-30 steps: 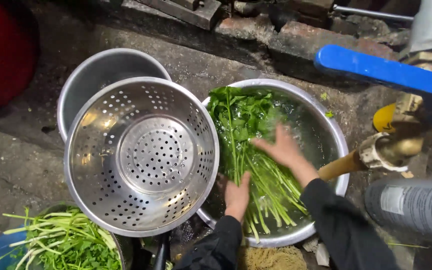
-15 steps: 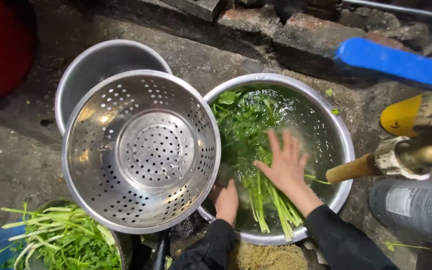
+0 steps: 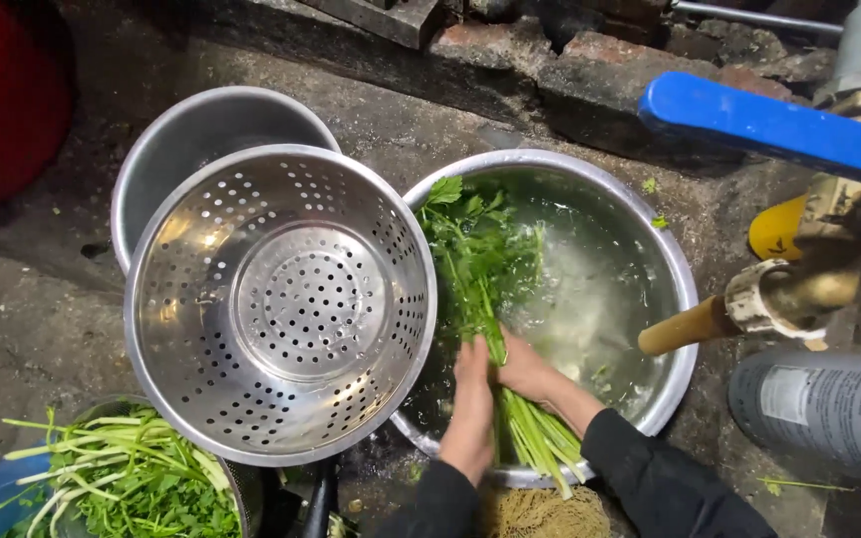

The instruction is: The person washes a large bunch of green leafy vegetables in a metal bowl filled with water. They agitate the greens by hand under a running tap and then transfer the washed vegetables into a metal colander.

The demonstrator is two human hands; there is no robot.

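- Left hand [image 3: 472, 408] & right hand [image 3: 528, 367]: both in the steel basin [image 3: 675, 269], side by side at its near rim, fingers wrapped round one bunch of leafy greens [image 3: 480, 259]. Grip = closed on the stalks, both hands.
- Greens: leafy tops lie in the water toward the basin's far-left side; pale green stalk ends [image 3: 540, 438] stick out past the hands, over the near rim.
- Water in basin looks stirred & cloudy on the right half; a few loose leaf bits float there.
- Both arms in dark sleeves [image 3: 670, 478], coming in from bottom of view.
- Steel colander [image 3: 281, 299]: perforated, sits just left of the basin, rim overlapping the basin's left edge in view; holds nothing.
- Behind colander: plain steel pot [image 3: 201, 139], partly covered by it.
- Bottom left: another heap of cut greens [image 3: 122, 478] in a container, blue edge beside it; well apart from the hands.
- Right side: brass tap [image 3: 779, 299] w/ blue lever handle [image 3: 769, 125], spout pointing at basin's right rim; yellow object behind it.
- Lower right: grey cylinder can [image 3: 829, 408] lying near basin.
- All on wet concrete floor [image 3: 22, 339]; brick ledge at top; red thing at far left edge.
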